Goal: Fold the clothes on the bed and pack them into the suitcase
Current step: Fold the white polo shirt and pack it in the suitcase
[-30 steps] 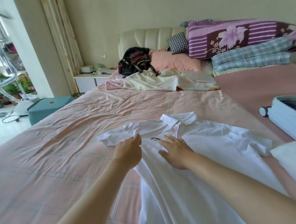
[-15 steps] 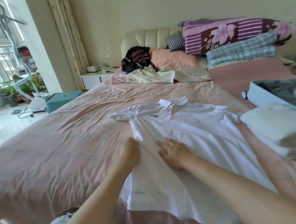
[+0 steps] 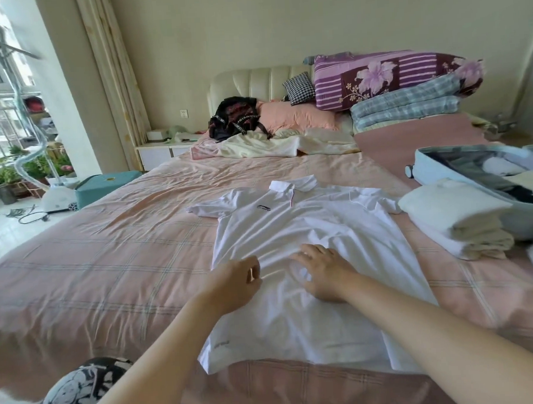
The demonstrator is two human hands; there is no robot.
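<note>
R hand (image 3: 324, 273) flat on white polo (image 3: 306, 218); L hand (image 3: 232, 284) curled at its edge, grip unclear.

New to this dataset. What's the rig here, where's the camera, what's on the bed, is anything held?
There is no machine: a person works with two bare hands, and the single wide-angle camera sits on their head, looking forward and down, so the arms enter from the bottom. A white polo shirt lies spread face up on the pink checked bed. The right hand rests flat on the shirt, fingers spread, holding nothing. The left hand is at the shirt's left edge with fingers curled; whether it pinches the cloth cannot be told. To the right sit a stack of folded clothes and, beside it, an open light blue suitcase, partly filled. Unfolded clothes lie near the headboard.
</note>
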